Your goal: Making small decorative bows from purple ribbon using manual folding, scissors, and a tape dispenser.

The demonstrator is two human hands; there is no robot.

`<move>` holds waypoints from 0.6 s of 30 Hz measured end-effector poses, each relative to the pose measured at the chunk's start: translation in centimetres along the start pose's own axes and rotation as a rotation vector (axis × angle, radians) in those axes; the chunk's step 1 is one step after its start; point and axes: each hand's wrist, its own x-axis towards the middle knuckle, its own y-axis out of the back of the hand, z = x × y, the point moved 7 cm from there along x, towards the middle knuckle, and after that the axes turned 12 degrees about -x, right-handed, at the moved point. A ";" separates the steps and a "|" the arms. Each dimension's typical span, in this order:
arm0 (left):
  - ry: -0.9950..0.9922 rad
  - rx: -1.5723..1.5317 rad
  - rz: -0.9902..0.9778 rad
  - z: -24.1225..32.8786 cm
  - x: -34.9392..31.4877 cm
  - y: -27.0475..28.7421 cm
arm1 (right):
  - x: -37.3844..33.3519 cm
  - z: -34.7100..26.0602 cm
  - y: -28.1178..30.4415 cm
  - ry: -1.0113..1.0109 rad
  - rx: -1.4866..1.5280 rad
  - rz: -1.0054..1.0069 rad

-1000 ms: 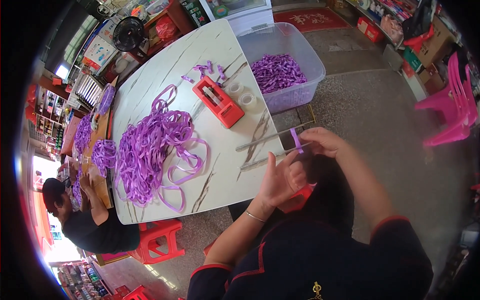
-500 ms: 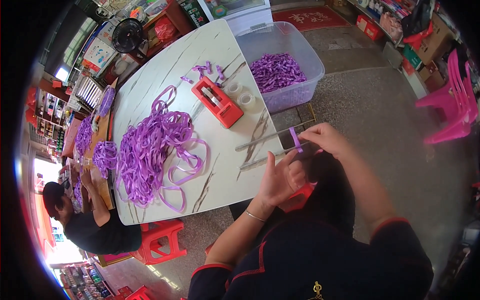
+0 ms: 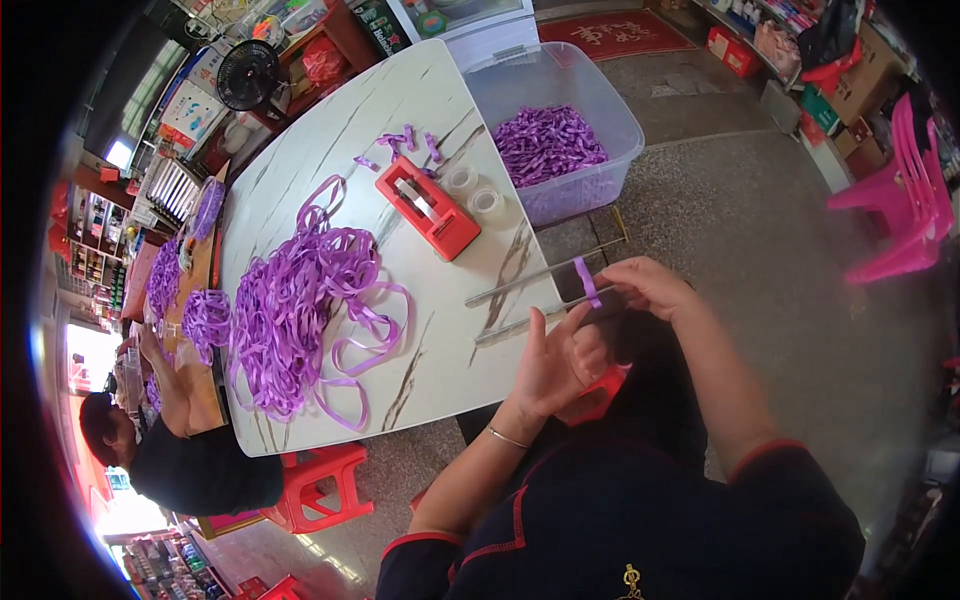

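Overhanging table edge (image 3: 534,246): 2 metal rods (image 3: 520,281).

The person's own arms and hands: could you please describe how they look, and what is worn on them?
Both the left hand and the right hand are bare, without gloves. A thin, silver-coloured bangle circles the left wrist; none shows on the right. The short sleeves are dark, with red edging at the cuffs.
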 end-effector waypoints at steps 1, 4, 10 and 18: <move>0.005 0.007 -0.008 0.0 0.0 -0.1 | 0.3 0.3 0.1 0.000 0.000 -0.001; 0.000 0.004 0.008 0.0 0.0 0.0 | 2.0 2.3 -0.5 -0.041 0.127 -0.081; -0.006 0.026 0.037 0.0 0.0 -0.1 | 4.1 4.6 -4.5 -0.085 0.489 -0.236; -0.009 0.042 0.039 -0.1 0.1 -0.2 | 6.4 5.0 -7.0 0.112 0.761 -0.595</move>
